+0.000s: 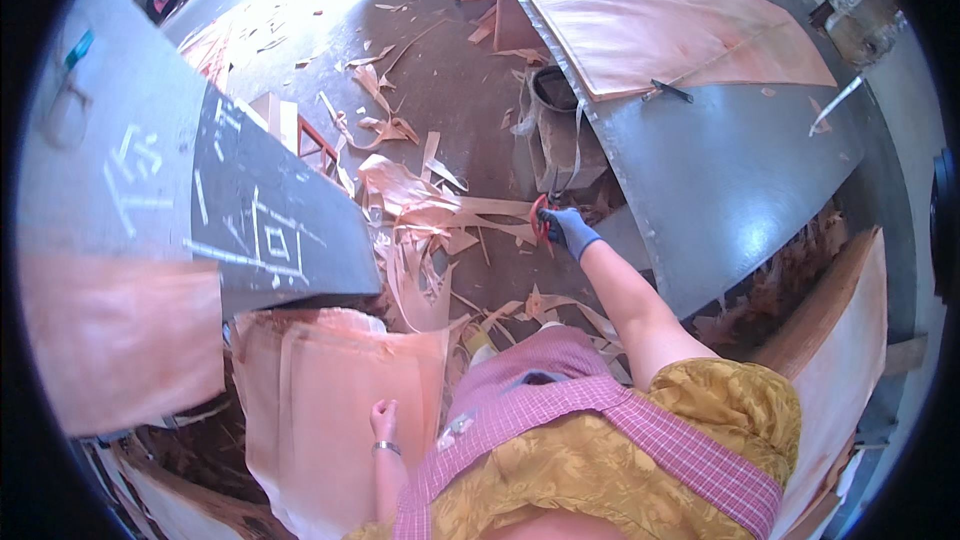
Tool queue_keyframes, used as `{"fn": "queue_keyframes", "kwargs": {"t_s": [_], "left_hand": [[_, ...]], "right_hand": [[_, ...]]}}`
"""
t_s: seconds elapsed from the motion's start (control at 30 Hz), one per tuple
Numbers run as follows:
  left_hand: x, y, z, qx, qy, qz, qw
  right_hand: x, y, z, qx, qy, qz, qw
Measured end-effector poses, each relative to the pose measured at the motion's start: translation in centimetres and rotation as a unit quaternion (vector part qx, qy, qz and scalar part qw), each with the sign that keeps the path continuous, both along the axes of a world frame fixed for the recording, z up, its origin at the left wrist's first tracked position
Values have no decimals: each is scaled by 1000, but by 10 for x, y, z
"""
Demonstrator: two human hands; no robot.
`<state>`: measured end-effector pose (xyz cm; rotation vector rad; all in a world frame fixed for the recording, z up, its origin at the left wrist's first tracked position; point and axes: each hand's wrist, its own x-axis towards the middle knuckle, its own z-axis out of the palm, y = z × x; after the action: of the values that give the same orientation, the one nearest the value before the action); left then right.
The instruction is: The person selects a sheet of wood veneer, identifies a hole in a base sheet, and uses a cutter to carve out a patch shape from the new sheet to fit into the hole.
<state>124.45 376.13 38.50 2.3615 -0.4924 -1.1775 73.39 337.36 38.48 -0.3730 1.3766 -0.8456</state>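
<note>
My right hand (570,230), in a blue glove, is stretched forward and holds red-handled scissors (541,216) with the blades pointing up, by the near edge of a grey metal table (740,170). Thin veneer strips (430,215) lie curled on the floor just left of the scissors. My left hand (383,421) is bare with a bracelet at the wrist. It rests with loose fingers on top of a stack of pale veneer sheets (320,380) at the lower left.
A large veneer sheet (660,10) covers the far part of the grey table. A dark bucket (552,90) stands by the table's edge. A dark board with chalk marks (260,210) lies at the left. More veneer (845,330) leans at the right. Scraps litter the floor.
</note>
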Motion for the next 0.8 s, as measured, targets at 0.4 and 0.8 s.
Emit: {"fn": "queue_keyframes", "kwargs": {"t_s": [0.4, 0.8], "left_hand": [[-36, -55, 49, 129, 68, -52, 988], [-142, -325, 65, -3, 34, -324, 946]], "right_hand": [[-66, -213, -92, 52, 136, -337, 930], [-71, -211, -109, 103, 458, -213, 857]]}}
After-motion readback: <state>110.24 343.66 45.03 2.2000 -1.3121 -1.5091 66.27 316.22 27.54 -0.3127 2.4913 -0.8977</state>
